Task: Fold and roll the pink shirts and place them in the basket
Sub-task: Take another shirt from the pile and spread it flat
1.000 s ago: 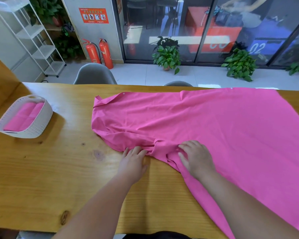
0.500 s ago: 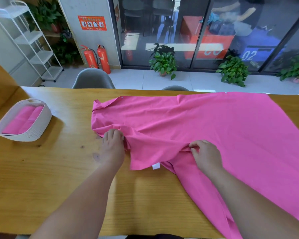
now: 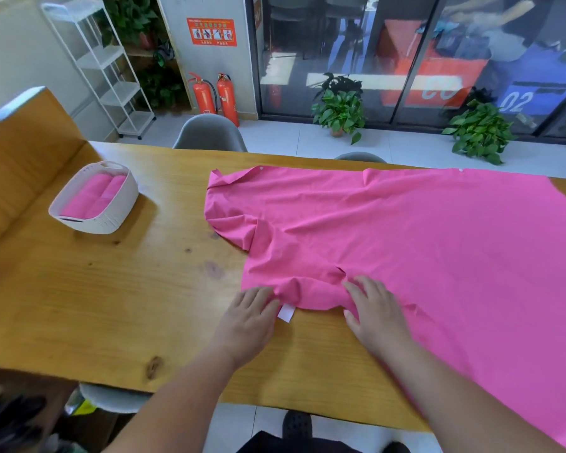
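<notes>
Forearms are reaching forward over the near edge of the light wooden worktop (image 3: 111,305), both bare and angling slightly toward each other. The left hand (image 3: 247,318) is lying palm down with its fingers straight and close together, gripping nothing. Its fingertips are touching the bunched near hem of the large bright pink fabric shirt (image 3: 422,243). Just right of those fingertips, a small white fabric label (image 3: 286,312) is poking out from under the hem onto the wood. The right hand (image 3: 378,310) is resting palm down on the shirt itself, fingers spread and nearly straight, pressing the cloth rather than pinching it, with the thumb lying at the hem's edge. Between the two hands the fabric is puckering into a low ridge. Beyond and to the right of both hands the shirt is spreading wide across the worktop. Well off to the left of the left hand and farther away, a white oval woven basket (image 3: 125,204) is sitting on the wood, apart from the shirt, holding rolled pink shirts (image 3: 92,197) lying side by side.
</notes>
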Available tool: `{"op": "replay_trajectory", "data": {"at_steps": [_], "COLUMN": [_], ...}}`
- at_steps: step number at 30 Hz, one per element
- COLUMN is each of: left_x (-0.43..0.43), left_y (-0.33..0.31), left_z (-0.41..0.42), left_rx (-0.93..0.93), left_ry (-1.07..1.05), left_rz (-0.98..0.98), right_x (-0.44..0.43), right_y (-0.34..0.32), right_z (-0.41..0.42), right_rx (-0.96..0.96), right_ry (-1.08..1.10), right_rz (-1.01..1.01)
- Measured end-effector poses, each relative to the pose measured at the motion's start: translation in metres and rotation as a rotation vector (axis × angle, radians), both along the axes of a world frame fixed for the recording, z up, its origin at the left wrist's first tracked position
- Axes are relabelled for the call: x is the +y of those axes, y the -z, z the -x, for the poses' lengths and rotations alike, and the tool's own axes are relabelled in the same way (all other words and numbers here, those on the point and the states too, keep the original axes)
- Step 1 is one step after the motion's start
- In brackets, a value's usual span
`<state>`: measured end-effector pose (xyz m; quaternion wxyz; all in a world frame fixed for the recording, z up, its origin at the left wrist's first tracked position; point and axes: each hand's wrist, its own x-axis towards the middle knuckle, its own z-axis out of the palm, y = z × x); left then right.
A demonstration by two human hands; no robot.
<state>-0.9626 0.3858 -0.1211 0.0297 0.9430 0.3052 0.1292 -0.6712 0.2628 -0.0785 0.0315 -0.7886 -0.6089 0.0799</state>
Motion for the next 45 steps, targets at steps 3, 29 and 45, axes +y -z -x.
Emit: {"op": "replay_trajectory", "data": {"at_steps": [3, 29, 45], "left_x": [-0.026, -0.066, -0.144], "left_y": [0.016, -0.072, -0.027], "left_z": [0.005, 0.136, 0.103], "left_rx": [0.143, 0.500, 0.501], "left_ry": [-0.062, -0.558, -0.415], "left_rz": [0.106, 0.357, 0.510], "right_x": [-0.013, -0.131, -0.191], "right_y": [0.007, -0.001, 0.011], "right_z": [0.012, 0.056, 0.070], "right_rx": [-0.061, 0.018, 0.029], "right_ry": [-0.034, -0.138, -0.209], "right_rz": [0.037, -0.001, 0.202]}}
